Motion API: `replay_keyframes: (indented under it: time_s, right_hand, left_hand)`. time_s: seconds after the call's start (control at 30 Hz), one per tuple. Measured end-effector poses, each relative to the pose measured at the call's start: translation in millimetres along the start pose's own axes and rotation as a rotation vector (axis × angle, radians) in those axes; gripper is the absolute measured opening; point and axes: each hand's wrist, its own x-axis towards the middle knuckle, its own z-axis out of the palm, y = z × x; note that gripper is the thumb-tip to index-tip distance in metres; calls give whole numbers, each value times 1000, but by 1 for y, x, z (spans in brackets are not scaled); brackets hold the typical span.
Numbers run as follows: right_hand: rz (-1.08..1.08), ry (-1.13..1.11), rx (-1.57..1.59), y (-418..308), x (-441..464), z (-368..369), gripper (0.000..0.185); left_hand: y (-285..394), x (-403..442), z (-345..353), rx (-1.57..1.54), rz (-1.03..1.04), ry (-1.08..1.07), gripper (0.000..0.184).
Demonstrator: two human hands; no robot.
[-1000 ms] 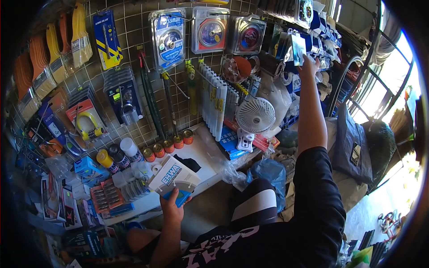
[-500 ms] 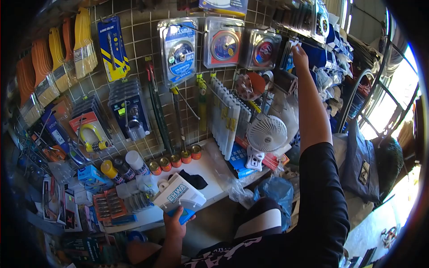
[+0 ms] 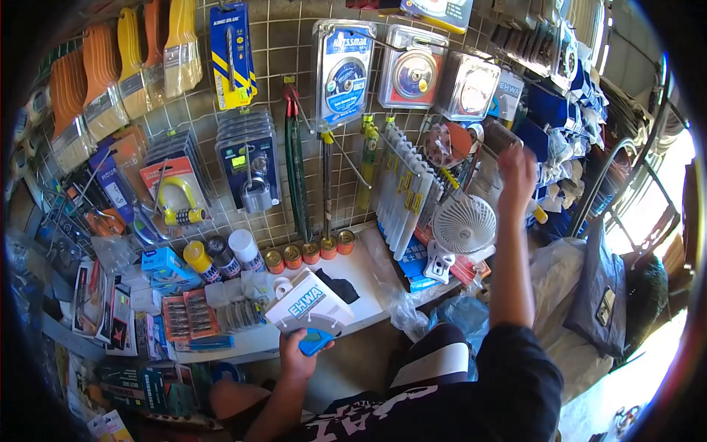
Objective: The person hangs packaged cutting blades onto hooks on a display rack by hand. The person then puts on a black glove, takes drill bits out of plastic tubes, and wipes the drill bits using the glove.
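Note:
In my left hand (image 3: 297, 359) is a stack of EHWA cardboard packs (image 3: 311, 303), white with a blue lower part, tilted over the counter. The fingers and thumb are closed around its lower edge. My right hand (image 3: 518, 180) is raised in front of the wire rack, above and to the right of a small white fan (image 3: 464, 223). Its fingers are smeared by motion, and I cannot make out whether anything is in them. Beyond it, another EHWA pack (image 3: 507, 94) hangs on the rack, beside a boxed cutting disc (image 3: 470, 85).
Paint brushes (image 3: 180, 51), a padlock pack (image 3: 250, 173) and disc packs (image 3: 344, 77) hang from the wire grid. Several small tins (image 3: 310, 253) and spray cans (image 3: 245, 250) line the white counter (image 3: 364, 291). A blue plastic bag (image 3: 460, 313) lies near my knee.
My right hand has come down and back from the hanging packs at upper right. The EHWA pack there now shows plainly. My view has shifted, and my left hand keeps its hold.

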Motion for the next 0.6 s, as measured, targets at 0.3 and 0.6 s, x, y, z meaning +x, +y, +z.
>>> replay_keyframes:
  time_s: [0.3, 0.6]
  right_hand:
    - [1119, -691, 445, -123, -386, 21, 54]
    - [1102, -592, 411, -157, -359, 27, 46]
  left_hand:
    - [-9, -19, 24, 125, 116, -40, 50]
    - [-2, -56, 24, 176, 112, 30, 48]
